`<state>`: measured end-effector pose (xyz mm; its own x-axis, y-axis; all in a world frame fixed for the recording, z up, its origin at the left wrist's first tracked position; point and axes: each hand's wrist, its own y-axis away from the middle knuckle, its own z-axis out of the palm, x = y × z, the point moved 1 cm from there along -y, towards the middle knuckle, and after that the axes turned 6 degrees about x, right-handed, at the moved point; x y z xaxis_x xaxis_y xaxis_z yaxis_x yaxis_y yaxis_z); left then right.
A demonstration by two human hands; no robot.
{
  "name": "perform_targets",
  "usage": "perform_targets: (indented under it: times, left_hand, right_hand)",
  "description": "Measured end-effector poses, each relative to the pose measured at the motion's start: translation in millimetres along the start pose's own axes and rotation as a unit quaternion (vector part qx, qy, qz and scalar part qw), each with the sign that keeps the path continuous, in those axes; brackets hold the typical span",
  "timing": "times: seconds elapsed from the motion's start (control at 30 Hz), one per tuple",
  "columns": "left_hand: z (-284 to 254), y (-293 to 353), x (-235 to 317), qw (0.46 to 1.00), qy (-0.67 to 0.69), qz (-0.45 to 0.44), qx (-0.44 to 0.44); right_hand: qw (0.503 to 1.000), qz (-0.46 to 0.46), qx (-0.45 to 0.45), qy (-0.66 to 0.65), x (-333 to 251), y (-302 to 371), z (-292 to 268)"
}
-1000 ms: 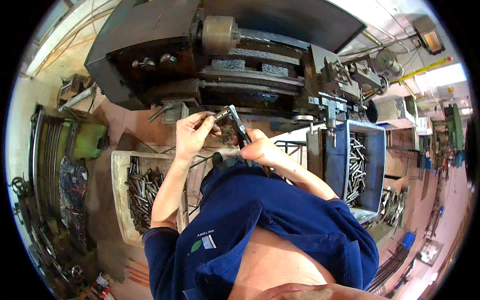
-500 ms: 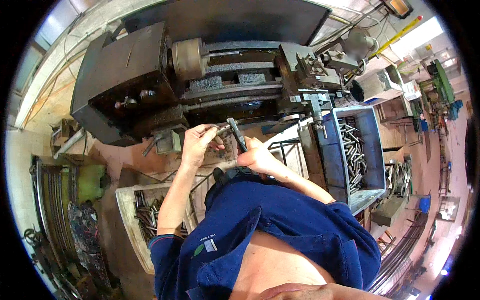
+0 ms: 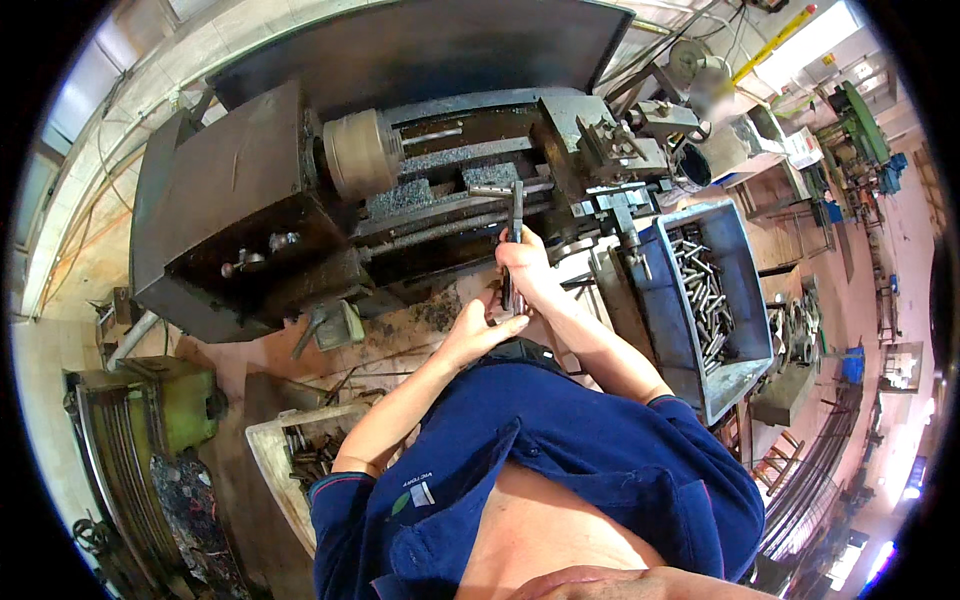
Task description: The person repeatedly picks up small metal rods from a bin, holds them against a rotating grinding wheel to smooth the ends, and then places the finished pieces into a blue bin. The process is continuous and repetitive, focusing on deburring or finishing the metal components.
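Note:
My right hand [image 3: 525, 265] is closed around dark, long-handled pliers [image 3: 516, 222], which stand roughly upright in front of the lathe. A short metal pin [image 3: 490, 190] lies crosswise at their jaws, sticking out to the left. Lower down, my left hand [image 3: 480, 332] is at the bottom end of the handles, its thumb stretched to the right and its fingers pointing up beside them. It seems to grip the handle ends; part of that contact is hidden.
Ahead is a lathe with a round chuck [image 3: 362, 154], chip-covered bed and tool post [image 3: 612, 145]. A blue bin [image 3: 668, 318] of metal pins stands at my right. A pale crate [image 3: 268, 455] of metal parts sits lower left, and a green machine [image 3: 185, 405] beyond it.
My right hand has raised the pliers toward the lathe, and the pin now shows at their jaws. My left hand has moved right and down to the handle ends. The view has shifted slightly.

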<state>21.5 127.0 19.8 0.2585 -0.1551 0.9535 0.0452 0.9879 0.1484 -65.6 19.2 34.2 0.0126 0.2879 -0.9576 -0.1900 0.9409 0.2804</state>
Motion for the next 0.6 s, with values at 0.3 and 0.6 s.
perform_targets:
  times: [0.3,0.6]
  left_hand:
    - [5,-100,11,0.992,0.105,-0.057,0.035]
    - [11,-131,9,0.989,0.126,-0.066,0.031]
  right_hand:
    - [0.999,-0.018,-0.029,-0.032,-26,-71,-5]
    - [0.998,-0.024,-0.057,0.024,-39,-98,-15]
